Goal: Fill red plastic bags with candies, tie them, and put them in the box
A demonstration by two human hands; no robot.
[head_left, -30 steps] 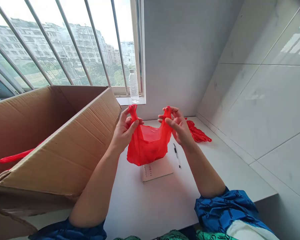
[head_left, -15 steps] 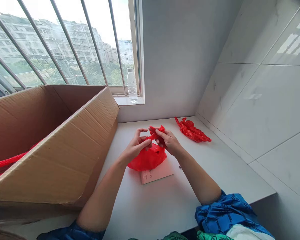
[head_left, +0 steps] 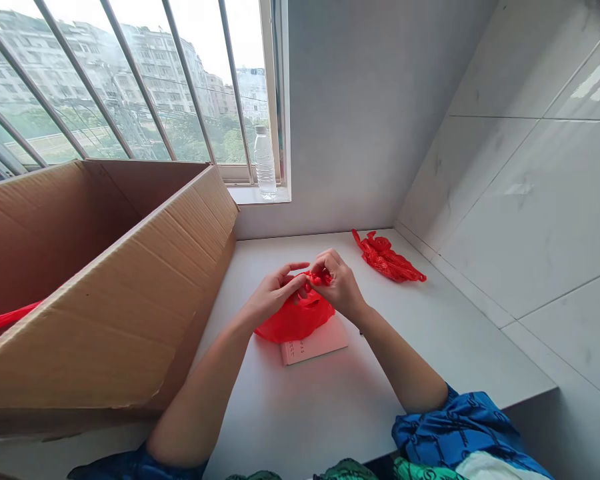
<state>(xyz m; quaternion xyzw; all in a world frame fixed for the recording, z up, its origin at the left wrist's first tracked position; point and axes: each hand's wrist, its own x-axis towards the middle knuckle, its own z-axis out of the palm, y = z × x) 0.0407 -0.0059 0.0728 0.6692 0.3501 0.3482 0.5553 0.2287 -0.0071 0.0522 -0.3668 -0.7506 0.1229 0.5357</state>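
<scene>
A red plastic bag (head_left: 293, 322) hangs bunched beneath both hands, in the middle of the white surface. My left hand (head_left: 279, 291) pinches its gathered top between thumb and fingers. From the other side my right hand (head_left: 336, 280) grips the same bunched top, its fingers curled and close to the left fingertips. Behind the bag's lower part lies a pale pink book (head_left: 316, 348) with small dark print, partly covered by the bag. How the plastic is twisted between the fingers is mostly hidden.
A large open cardboard box (head_left: 145, 300) stands at the left with red plastic (head_left: 5, 320) inside. Another crumpled red bag (head_left: 389, 259) lies at the back right. A clear bottle (head_left: 265, 163) stands on the sill by the barred window. Tiled wall (head_left: 530, 220) bounds the right side.
My right hand has lifted and curled its fingers over the bag's top. The loop of red plastic that stuck up between the hands is now lower and bunched in the fingers.
</scene>
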